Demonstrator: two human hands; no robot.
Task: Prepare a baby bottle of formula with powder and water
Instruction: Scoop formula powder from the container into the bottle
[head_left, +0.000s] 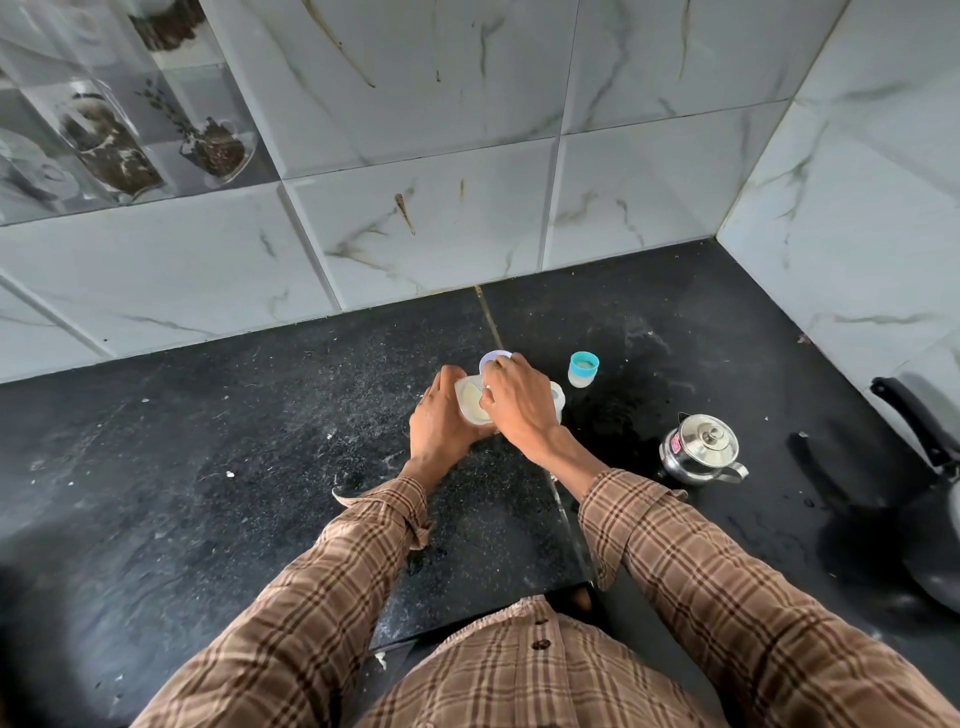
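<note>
Left hand (439, 415) gripping powder container (472, 405) on counter (208, 467); right hand (514, 402) reaching inside, grasp hidden — probably scooping. Bottle (583, 370) standing open just right of grip; next — carrying powder across, level.

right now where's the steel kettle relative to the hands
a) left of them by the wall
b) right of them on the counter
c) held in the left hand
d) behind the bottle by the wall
b: the kettle stands on the black counter right of both the left hand and the right hand, and neither touches it.
</note>
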